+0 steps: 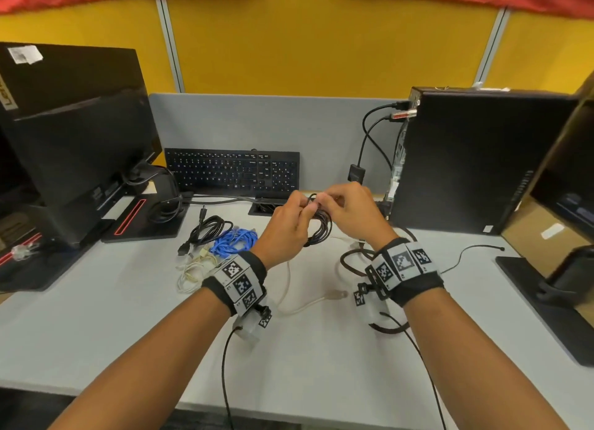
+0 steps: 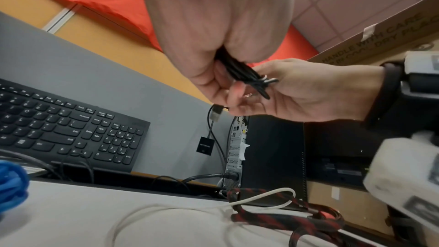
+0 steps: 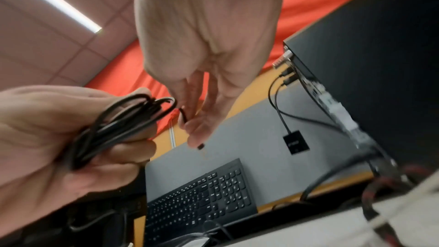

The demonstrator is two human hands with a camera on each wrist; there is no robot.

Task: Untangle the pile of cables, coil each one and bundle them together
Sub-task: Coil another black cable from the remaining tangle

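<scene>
My left hand (image 1: 297,215) grips a thin black cable (image 1: 321,228) wound into a coil and held above the desk (image 1: 128,317). The coil hangs below the fist. My right hand (image 1: 332,204) pinches the loose end of that cable at the top of the coil. In the right wrist view the right hand (image 3: 190,119) holds the end between thumb and fingers, beside the coil (image 3: 118,125) in the left hand (image 3: 59,138). In the left wrist view the strands (image 2: 240,70) run out of the left hand (image 2: 213,82) toward the right hand (image 2: 297,93).
A black coil (image 1: 209,228), a blue coil (image 1: 233,241) and a white coil (image 1: 193,270) lie at centre left. A loose beige cable (image 1: 308,304) and a red-black braided cable (image 1: 352,262) lie under my wrists. A keyboard (image 1: 231,172), monitor (image 1: 74,133) and computer tower (image 1: 475,159) stand around the desk.
</scene>
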